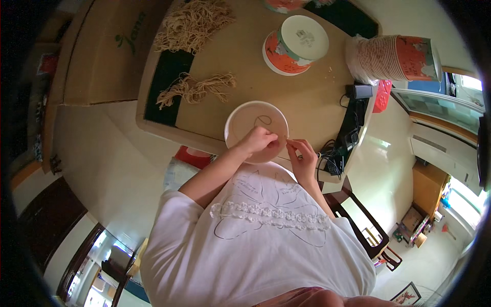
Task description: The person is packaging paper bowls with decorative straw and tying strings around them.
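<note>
A white round paper tub (234, 118) stands at the table's near edge, its mouth facing up. A thin brown string (263, 120) lies looped inside it. My left hand (260, 139) reaches over the tub's mouth, fingers curled and pinched together. At the right rim, my right hand (304, 156) pinches thumb and forefinger together. Whatever sits between the fingertips of either hand is too small to make out. Left of the tub lies a small bundle of tan strings (199, 89). Farther back is a larger tangled heap of the same string (193, 25).
Orange-printed paper tubs (305, 38) stand upside down beyond my hands. A long nested stack of tubs (391, 57) lies at the back right. Black adapters and cables (353, 115) line the table's right edge. A big cardboard box (105, 51) stands left; a dark chair (360, 215) is at right.
</note>
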Demonstrator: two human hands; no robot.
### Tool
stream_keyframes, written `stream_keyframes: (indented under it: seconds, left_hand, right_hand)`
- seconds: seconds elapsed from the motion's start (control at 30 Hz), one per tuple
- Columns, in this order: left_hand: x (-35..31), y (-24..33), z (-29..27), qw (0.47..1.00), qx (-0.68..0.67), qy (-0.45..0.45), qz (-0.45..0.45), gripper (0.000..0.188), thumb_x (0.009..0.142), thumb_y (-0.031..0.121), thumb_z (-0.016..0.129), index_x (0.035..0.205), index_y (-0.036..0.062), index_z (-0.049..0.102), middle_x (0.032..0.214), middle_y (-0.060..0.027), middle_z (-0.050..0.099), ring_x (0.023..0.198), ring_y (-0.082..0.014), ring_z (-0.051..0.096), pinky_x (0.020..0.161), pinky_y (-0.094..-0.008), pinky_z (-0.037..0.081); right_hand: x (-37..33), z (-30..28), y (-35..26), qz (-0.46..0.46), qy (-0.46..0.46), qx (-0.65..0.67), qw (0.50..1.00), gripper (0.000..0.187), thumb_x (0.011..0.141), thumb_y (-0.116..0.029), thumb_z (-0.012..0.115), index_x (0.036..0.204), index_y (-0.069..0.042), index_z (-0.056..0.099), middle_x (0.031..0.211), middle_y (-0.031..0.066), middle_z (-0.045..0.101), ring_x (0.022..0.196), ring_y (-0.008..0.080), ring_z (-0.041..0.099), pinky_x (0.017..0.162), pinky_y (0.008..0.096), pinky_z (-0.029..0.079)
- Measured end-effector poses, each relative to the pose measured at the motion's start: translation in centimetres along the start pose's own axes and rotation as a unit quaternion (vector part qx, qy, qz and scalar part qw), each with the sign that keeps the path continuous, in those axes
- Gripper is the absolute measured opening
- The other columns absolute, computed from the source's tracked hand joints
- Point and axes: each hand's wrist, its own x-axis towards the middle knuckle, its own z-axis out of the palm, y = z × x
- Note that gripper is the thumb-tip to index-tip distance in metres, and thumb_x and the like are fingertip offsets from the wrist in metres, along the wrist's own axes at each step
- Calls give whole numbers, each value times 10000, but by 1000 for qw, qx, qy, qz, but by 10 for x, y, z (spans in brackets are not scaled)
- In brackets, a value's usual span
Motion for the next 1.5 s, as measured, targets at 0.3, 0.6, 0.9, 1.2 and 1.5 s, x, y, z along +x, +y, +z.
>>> stream_keyframes:
  seconds: [0.3,0.6,0.9,1.2,1.5]
  left_hand:
    - [-3,29,14,923,167,128,321,215,887,184,562,813,-9,504,763,-139,605,641,-272,589,624,-363,465]
    - [7,17,-3,999,10,14,-37,158,849,101,552,984,31,591,750,-2,584,615,-90,514,529,-244,423]
    - [-23,29,-5,914,232,97,318,129,732,60,669,771,70,546,773,-34,530,664,-149,549,617,-263,453]
    - [-32,34,4,769,409,176,458,47,734,143,656,739,99,642,786,-53,522,681,-218,580,553,-348,481]
    - [-10,17,3,979,-109,153,85,233,909,234,533,842,18,590,646,-48,593,567,-103,582,510,-264,464]
  right_hand:
    - [-4,1,3,16,-17,25,999,94,782,30,650,868,-9,648,852,103,618,749,189,612,668,274,508]
    - [-2,9,9,8,-5,-16,1000,102,782,-9,670,879,-34,654,825,86,570,714,198,563,621,290,477]
    - [9,9,4,24,2,-21,999,95,802,-47,655,897,-51,658,807,87,547,679,191,542,599,284,460]
    - [52,1,5,30,-116,-51,992,86,812,-65,633,879,-31,674,780,80,555,654,168,534,586,267,433]
    - [35,-13,-5,18,-153,-34,988,101,790,-37,634,890,-33,640,852,124,622,693,232,619,606,316,496]
